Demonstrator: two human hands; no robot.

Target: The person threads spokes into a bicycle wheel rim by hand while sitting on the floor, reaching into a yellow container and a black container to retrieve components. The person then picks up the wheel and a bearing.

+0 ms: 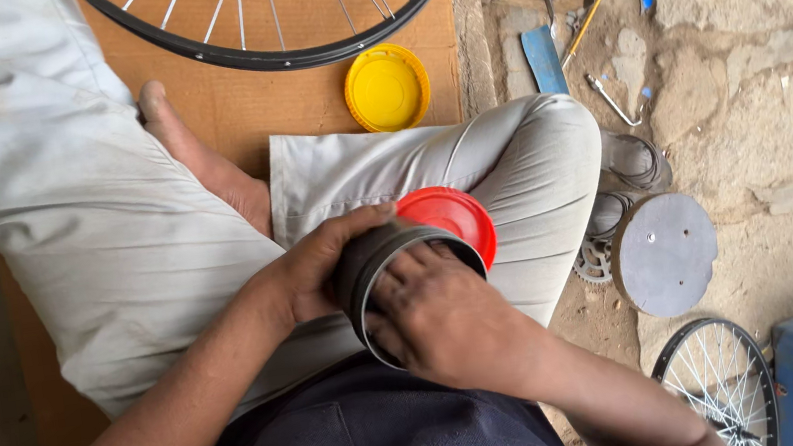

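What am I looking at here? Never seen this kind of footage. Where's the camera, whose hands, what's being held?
There is no machine: one camera sits on a person's head and looks down at their lap as they sit cross-legged on cardboard. The left hand grips the outside of a dark round container; the right hand reaches into its open mouth. A red lid lies just behind it on the knee. On the cardboard lie a yellow lid and a spoked wheel rim. On the stone floor to the right are a grey disc, a toothed sprocket, hand tools and a smaller wheel.
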